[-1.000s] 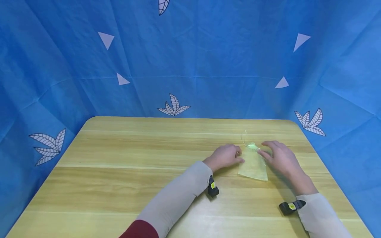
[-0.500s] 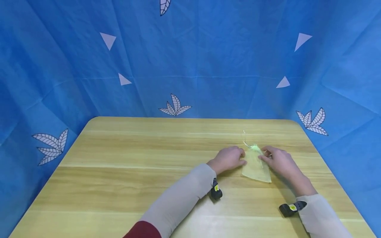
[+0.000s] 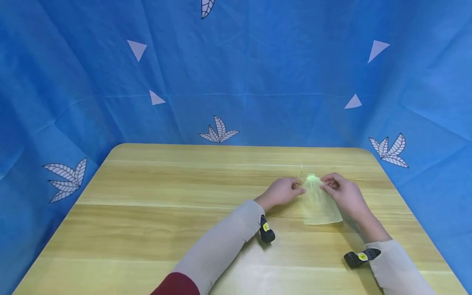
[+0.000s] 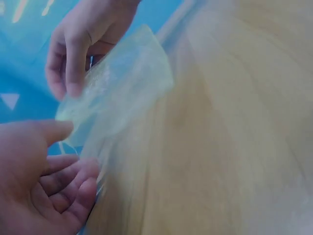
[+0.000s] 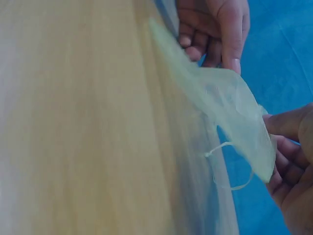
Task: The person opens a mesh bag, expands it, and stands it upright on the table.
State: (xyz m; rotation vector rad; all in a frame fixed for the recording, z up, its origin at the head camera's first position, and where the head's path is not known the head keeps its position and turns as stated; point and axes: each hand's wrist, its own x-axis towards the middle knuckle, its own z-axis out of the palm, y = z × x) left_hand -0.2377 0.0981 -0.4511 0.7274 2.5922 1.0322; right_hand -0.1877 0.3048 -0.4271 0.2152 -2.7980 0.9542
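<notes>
Right hand (image 3: 346, 196) pinches sheer yellow-green pouch (image 3: 320, 207) near gathered top; left hand (image 3: 282, 191) beside it, thumb and fingers apart; wooden table (image 3: 155, 229) below.

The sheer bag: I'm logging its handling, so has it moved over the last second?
Yes: in the head view, the lower end of the sheer bag has swung slightly right, toward the right edge of the table.
</notes>
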